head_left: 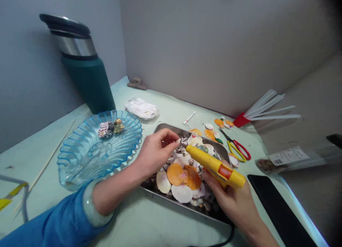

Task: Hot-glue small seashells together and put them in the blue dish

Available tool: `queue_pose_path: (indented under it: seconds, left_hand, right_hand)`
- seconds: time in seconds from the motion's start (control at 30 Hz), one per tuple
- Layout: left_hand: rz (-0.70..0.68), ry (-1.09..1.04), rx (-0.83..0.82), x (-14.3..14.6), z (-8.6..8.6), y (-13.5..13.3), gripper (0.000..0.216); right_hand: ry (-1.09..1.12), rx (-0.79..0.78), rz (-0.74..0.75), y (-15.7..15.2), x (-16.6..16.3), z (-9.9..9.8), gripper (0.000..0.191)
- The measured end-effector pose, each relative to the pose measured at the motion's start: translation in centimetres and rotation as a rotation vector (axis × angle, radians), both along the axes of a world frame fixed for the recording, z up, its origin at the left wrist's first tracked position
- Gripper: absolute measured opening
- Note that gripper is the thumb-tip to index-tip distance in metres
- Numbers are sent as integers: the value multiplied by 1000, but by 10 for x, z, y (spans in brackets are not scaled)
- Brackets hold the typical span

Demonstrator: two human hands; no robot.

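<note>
Your left hand (pixel 156 151) pinches a small shell (pixel 178 141) above the metal tray (pixel 171 127) of shells on the tabletop (pixel 149 222). Your right hand (pixel 235 200) grips a yellow glue gun (pixel 215 166), its nozzle at the shell. A blue glass dish (pixel 88 154) sits just beside the tray.
</note>
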State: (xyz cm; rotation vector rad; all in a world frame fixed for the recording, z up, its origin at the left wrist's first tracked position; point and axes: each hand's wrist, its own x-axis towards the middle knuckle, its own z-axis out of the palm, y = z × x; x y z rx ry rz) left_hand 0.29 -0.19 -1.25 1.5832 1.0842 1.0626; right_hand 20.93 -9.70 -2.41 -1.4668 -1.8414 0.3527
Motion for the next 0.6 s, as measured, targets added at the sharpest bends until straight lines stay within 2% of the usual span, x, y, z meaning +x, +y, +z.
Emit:
queue_pose_path:
  seconds: [0.6]
  left_hand:
    - [4,2,-1,1,0,1,10]
  right_hand:
    - [-16,3,-1,1,-2,3,15]
